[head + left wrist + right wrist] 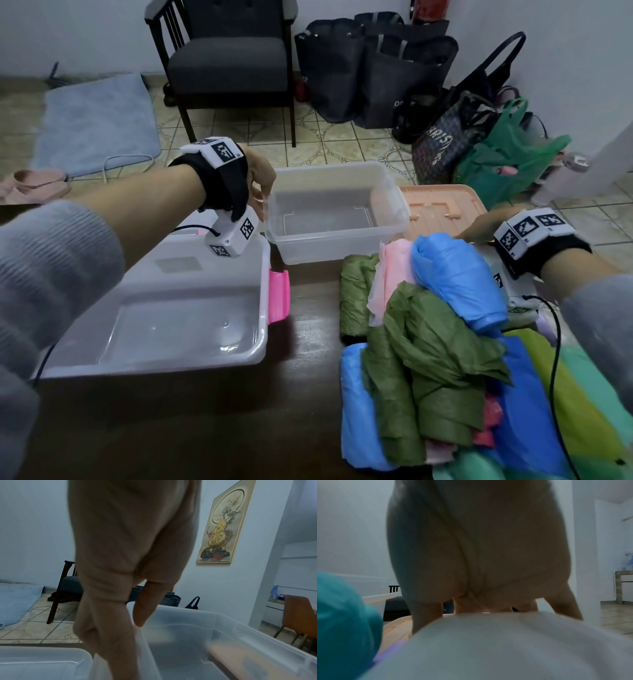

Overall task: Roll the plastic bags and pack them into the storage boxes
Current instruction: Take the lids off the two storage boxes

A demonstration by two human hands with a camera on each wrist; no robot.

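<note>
Two clear storage boxes stand on the dark table, both with nothing inside. My left hand (261, 180) pinches the left rim of the far box (337, 251); in the left wrist view my left hand (133, 622) has its thumb inside the far box's wall (240, 632) and its fingers outside. The near box (154, 363) with a pink latch (278, 296) lies under my left forearm. A heap of plastic bags, green (428, 359), blue (455, 274) and pink, fills the right side. My right hand (479, 230) rests on a white bag (488, 642) behind the heap, fingertips hidden.
An orange lid (442, 205) lies right of the far box. Beyond the table edge are a dark armchair (226, 61), black tote bags (376, 75), a green bag (507, 161) and a blue mat (96, 123) on the tiled floor.
</note>
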